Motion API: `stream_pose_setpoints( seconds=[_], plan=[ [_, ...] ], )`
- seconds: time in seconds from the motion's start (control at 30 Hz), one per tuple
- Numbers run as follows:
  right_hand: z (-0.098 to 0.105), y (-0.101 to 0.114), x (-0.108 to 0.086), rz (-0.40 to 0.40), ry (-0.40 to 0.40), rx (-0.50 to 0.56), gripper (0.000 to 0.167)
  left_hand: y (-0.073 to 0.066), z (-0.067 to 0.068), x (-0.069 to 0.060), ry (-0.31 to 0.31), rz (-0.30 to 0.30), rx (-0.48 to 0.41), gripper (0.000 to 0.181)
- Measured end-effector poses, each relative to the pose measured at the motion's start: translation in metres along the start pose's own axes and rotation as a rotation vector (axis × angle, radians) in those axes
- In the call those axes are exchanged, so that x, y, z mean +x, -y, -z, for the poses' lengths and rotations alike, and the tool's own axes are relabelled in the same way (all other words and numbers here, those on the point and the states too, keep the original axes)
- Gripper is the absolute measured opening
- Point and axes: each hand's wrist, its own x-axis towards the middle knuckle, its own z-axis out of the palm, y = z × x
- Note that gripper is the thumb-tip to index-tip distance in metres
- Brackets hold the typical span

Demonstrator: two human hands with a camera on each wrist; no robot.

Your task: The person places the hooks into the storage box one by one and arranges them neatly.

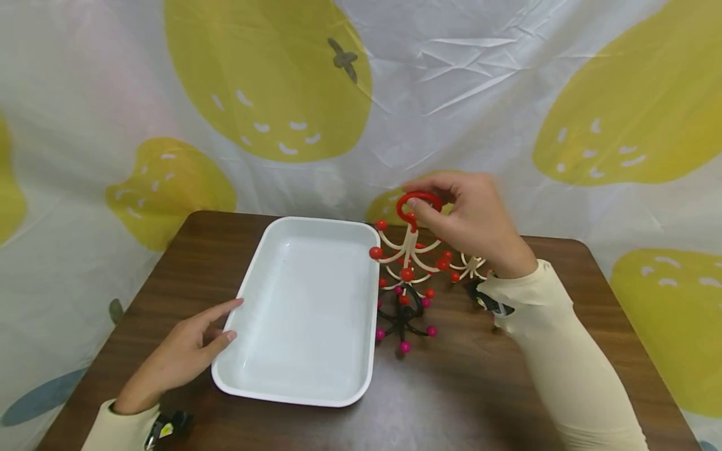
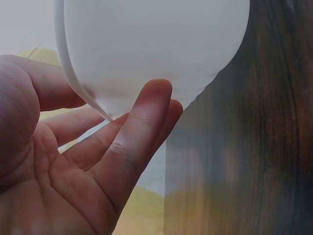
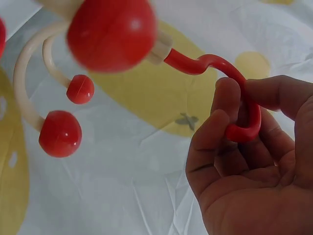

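Observation:
My right hand pinches the red hook of a hook hanger between thumb and fingers. Its cream arms curve out and end in red balls. The hanger is held up beside the right edge of a white tray. My left hand holds that tray's left rim, the thumb over the edge and other fingers against the outer wall. Below the raised hanger, a black hanger with magenta balls lies on the table, partly covered by it.
Another cream hanger with red balls lies behind the right wrist, partly hidden. The brown wooden table ends against a hanging cloth printed with yellow fruit.

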Motion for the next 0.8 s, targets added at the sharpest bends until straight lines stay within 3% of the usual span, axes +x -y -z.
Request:
stream_pose_setpoints(
  seconds=[0.3,0.8],
  plan=[
    [-0.041,0.011,0.027,-0.032,0.116,0.117,0.021,0.002,0.002,0.0,0.007,0.012,-0.002,0.058],
    [-0.104,0.002,0.07,-0.057,0.246,0.197,0.02,0.005,0.003,0.0,0.019,0.044,-0.039,0.058]
  ],
)
